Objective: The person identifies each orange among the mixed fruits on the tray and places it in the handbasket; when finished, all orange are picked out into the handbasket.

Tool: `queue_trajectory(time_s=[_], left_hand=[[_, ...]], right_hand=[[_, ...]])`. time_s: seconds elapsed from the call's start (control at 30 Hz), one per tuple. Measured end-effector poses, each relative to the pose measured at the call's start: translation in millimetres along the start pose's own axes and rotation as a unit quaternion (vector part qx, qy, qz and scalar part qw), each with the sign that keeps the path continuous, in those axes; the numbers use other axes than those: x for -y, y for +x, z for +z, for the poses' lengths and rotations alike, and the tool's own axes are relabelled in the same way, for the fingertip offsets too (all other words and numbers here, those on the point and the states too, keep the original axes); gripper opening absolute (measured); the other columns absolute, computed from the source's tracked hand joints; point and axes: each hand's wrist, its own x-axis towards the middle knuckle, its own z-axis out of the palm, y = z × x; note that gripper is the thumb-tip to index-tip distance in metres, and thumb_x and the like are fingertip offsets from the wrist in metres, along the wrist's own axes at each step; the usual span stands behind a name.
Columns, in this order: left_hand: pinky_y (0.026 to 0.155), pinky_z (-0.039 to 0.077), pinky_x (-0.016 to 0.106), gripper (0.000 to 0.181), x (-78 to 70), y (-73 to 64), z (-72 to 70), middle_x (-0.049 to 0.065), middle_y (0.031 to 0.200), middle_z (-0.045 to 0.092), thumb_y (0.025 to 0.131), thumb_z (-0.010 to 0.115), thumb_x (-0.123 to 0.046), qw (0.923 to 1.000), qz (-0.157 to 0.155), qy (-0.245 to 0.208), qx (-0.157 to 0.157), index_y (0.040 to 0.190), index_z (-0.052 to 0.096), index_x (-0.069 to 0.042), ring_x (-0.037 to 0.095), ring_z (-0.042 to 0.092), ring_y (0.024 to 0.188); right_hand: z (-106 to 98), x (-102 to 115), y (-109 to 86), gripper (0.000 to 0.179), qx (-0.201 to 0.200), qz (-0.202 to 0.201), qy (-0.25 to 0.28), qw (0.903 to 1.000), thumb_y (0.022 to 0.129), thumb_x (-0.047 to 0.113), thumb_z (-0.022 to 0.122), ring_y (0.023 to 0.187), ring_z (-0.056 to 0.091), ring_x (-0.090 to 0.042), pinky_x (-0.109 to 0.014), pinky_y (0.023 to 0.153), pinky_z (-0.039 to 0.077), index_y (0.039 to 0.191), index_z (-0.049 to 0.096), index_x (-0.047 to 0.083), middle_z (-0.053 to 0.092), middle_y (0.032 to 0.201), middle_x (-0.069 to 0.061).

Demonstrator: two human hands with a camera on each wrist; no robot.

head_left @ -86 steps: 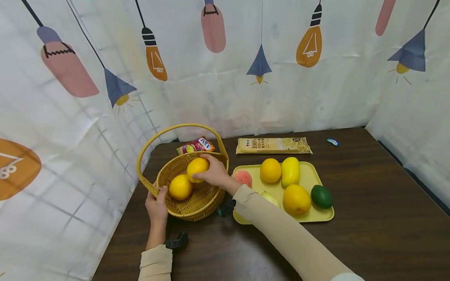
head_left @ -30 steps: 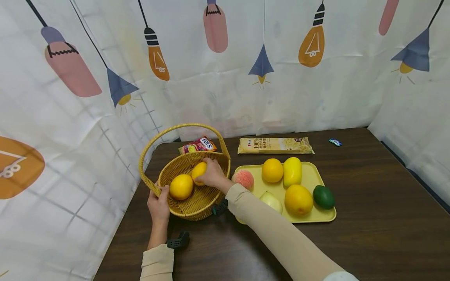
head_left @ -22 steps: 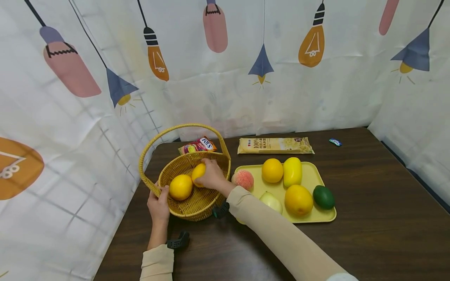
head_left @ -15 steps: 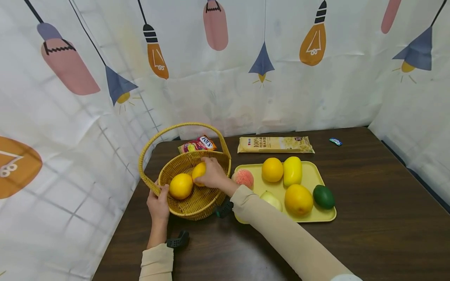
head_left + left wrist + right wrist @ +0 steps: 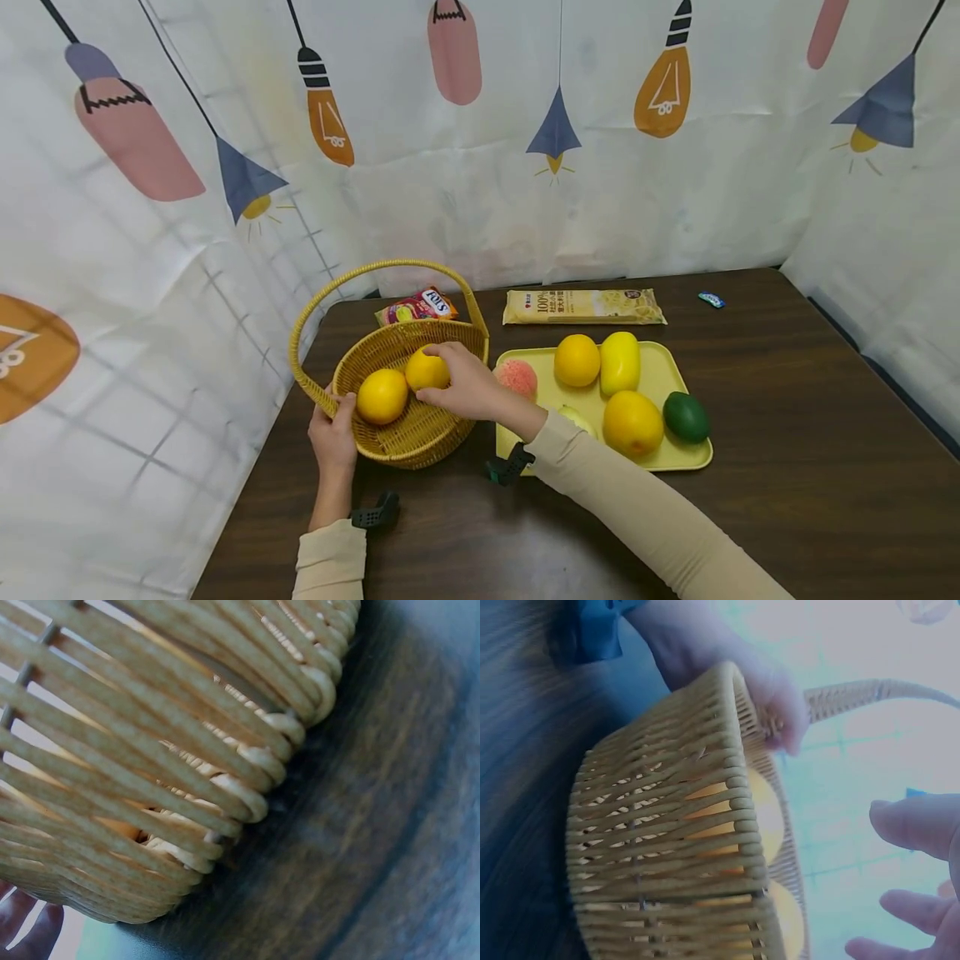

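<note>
A yellow wicker basket (image 5: 420, 446) with a tall hoop handle stands at the table's left, two oranges inside. One orange (image 5: 382, 397) sits left of the second orange (image 5: 427, 369). My left hand (image 5: 333, 437) grips the basket's left rim at the foot of the handle; the left wrist view shows the wicker wall up close and a few fingers (image 5: 34, 930). Just above the basket's right rim is my right hand (image 5: 472, 387), partly in front of the second orange. Its spread fingers (image 5: 919, 825) hold nothing in the right wrist view.
Right of the basket lies a yellow tray (image 5: 675, 462) bearing a peach (image 5: 517, 377), an orange (image 5: 577, 360), a yellow mango-like fruit (image 5: 619, 364), a larger orange fruit (image 5: 633, 423), a partly hidden pale green fruit (image 5: 576, 418) and an avocado (image 5: 686, 417). Behind are a noodle pack (image 5: 585, 307), candy bag (image 5: 417, 306) and small wrapper (image 5: 711, 299).
My right hand lowered an orange into the basket, let go of it and drew back to the right. My left hand has kept its grip on the rim.
</note>
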Motion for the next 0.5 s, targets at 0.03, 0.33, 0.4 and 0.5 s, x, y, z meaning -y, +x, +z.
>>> queue_trajectory(time_s=[0.03,0.33,0.4,0.5], left_hand=[[0.073,0.045,0.012,0.045,0.1,-0.2,0.2,0.015,0.144,0.048,0.099,0.057,-0.028,1.0000,0.002,0.000,-0.003,0.138,0.052,-0.006,0.012,0.052,0.107],[0.066,0.045,0.019,0.041,-13.4,-5.9,0.3,0.018,0.137,0.051,0.099,0.056,-0.028,0.9999,-0.002,0.016,0.004,0.126,0.053,0.002,0.022,0.051,0.093],[0.065,0.045,0.019,0.042,-21.4,-10.4,0.3,0.019,0.133,0.053,0.099,0.056,-0.028,0.9999,-0.004,0.015,0.007,0.126,0.052,0.004,0.024,0.052,0.090],[0.063,0.044,0.020,0.044,-31.1,-17.2,0.2,0.021,0.128,0.053,0.099,0.056,-0.029,0.9999,-0.001,0.009,0.008,0.125,0.051,0.006,0.024,0.051,0.084]], right_hand=[[-2,0,-4.7,0.065,0.000,-0.007,0.000,1.0000,0.090,0.036,0.070,0.128,0.048,-0.025,-0.041,0.102,0.042,0.145,0.044,0.013,0.041,0.147,-0.009],[-26,-24,-52.4,0.052,0.004,-0.050,0.082,0.9954,0.094,0.028,0.066,0.129,0.048,-0.024,-0.047,0.103,0.041,0.141,0.049,0.012,0.050,0.141,-0.005],[-32,-30,-63.0,0.047,-0.003,-0.055,0.101,0.9933,0.095,0.026,0.066,0.125,0.051,-0.024,-0.047,0.101,0.043,0.138,0.052,0.013,0.055,0.137,-0.006],[-41,-39,-77.0,0.041,-0.023,-0.062,0.123,0.9903,0.094,0.023,0.067,0.122,0.056,-0.026,-0.048,0.100,0.044,0.133,0.057,0.012,0.061,0.130,-0.010]])
